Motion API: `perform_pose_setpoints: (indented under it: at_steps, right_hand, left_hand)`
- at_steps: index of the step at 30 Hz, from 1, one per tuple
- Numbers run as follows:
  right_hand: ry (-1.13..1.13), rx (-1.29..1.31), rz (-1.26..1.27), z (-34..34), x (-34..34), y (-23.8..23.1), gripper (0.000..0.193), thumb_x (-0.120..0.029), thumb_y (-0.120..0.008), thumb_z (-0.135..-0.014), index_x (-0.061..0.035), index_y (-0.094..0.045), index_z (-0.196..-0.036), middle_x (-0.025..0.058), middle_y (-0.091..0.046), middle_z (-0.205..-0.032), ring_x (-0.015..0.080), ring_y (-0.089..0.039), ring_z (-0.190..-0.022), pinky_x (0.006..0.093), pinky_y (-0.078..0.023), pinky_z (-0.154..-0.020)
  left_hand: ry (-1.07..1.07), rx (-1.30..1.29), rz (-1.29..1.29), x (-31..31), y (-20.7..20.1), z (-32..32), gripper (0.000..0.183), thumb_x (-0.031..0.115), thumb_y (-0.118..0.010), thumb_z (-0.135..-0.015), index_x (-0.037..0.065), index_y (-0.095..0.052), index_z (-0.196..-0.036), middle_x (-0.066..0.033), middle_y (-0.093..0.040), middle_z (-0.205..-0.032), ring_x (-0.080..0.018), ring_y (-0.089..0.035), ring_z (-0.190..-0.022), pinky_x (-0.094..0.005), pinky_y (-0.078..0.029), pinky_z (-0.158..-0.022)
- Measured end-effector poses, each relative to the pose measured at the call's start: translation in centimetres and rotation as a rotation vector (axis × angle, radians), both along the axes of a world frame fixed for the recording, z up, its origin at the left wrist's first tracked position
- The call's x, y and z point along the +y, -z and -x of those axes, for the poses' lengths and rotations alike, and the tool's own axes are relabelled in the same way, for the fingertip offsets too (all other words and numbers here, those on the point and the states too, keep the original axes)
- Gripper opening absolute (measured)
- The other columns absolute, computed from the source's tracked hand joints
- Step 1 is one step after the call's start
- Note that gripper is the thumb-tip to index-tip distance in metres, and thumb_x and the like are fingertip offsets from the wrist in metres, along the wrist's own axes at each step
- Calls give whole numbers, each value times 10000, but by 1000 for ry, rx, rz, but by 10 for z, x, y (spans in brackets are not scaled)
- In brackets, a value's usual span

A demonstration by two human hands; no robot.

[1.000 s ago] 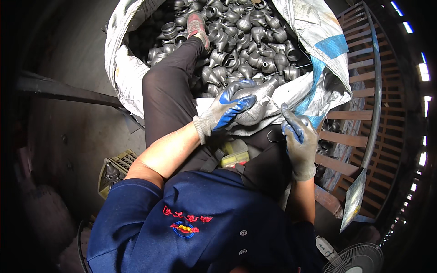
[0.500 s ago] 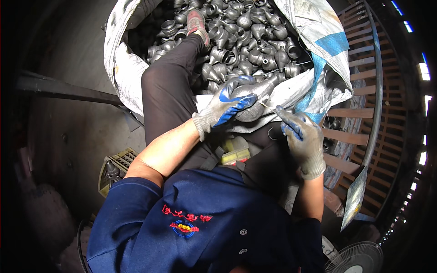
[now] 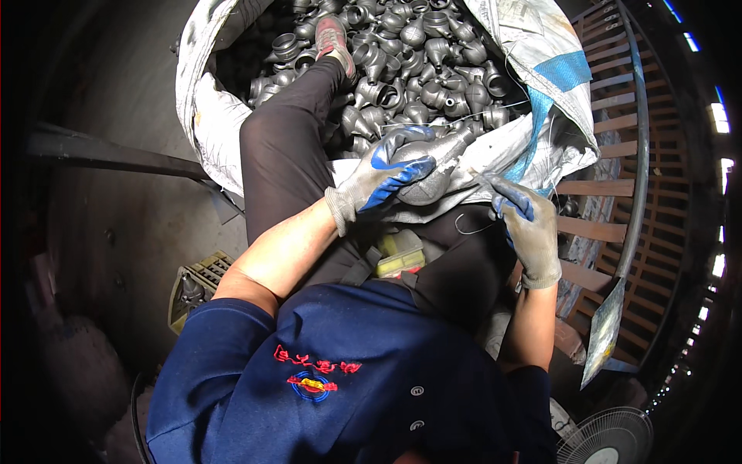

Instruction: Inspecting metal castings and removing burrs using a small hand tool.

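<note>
My left hand [image 3: 390, 172], in a grey glove with blue palm and fingertips, is closed around a dark grey bulb-shaped casting [image 3: 425, 185]. The casting lies tilted over the front rim of a white woven bulk bag [image 3: 495, 158], its narrow neck pointing up and to the right. To the right of it and apart from it, my right hand [image 3: 527, 213], gloved the same way, has its fingers curled together. What they pinch is too thin and blurred to name. A thin pale curved strand [image 3: 473, 232] hangs just left of that hand.
Many similar castings [image 3: 417, 66] fill the bag, and my left shoe [image 3: 332, 39] rests among them. Slatted brown racking [image 3: 603, 189] stands at the right. A yellow box [image 3: 402, 255] sits between my legs, a crate [image 3: 202, 282] at left, a fan [image 3: 610, 441] lower right.
My right hand has drawn back to the right and slightly down, away from the casting, its fingers curling in. My left hand and the casting have barely moved.
</note>
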State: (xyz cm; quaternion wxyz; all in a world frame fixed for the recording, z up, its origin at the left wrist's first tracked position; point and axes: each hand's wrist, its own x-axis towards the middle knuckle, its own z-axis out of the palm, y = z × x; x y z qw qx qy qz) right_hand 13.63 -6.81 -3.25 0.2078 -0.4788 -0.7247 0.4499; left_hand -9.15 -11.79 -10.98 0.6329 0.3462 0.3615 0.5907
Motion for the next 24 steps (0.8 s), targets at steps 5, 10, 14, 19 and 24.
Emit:
perform_pose_setpoints:
  at_steps: [5, 10, 14, 19, 24]
  right_hand:
    - [-45, -180, -445, 8, -15, -8, 325, -23, -627, -742, -106, -672, -1054, 135, -614, -873, 261, -616, -758, 334, -494, -679]
    - [-98, -229, -662, 15, -22, 4, 351, -44, -677, -711, -141, -662, -1048, 119, -576, -871, 291, -591, -752, 365, -487, -665]
    - [-38, -186, -721, 14, -19, 16, 312, -53, -675, -715, -135, -666, -1016, 120, -579, -875, 301, -591, -759, 371, -488, -664]
    - [-40, -209, -659, 16, -23, 13, 303, -69, -679, -713, -129, -668, -1009, 122, -583, -875, 306, -592, -755, 371, -489, -665]
    - [-101, -247, -587, 16, -26, 7, 306, -69, -678, -712, -137, -669, -1010, 115, -571, -845, 300, -587, -730, 365, -486, -643]
  left_hand:
    - [88, -223, 21, 0, -5, -1, 442, 223, -625, -872, 35, -472, -1242, -63, -569, -1138, -123, -550, -1006, -275, -456, -885]
    - [101, -298, 63, -3, -10, -2, 421, 226, -598, -893, 33, -473, -1245, -65, -577, -1128, -105, -558, -998, -260, -469, -865]
    - [127, -225, 57, 0, -4, 1, 419, 235, -592, -897, 33, -474, -1245, -61, -575, -1130, -98, -558, -996, -254, -472, -858]
    - [88, -236, 71, 0, 3, 0, 423, 236, -607, -887, 23, -478, -1229, -60, -573, -1113, -108, -555, -981, -262, -461, -864]
    - [11, -64, 23, -4, -7, 0, 444, 257, -643, -862, 15, -483, -1199, -72, -560, -1115, -128, -534, -1010, -270, -443, -877]
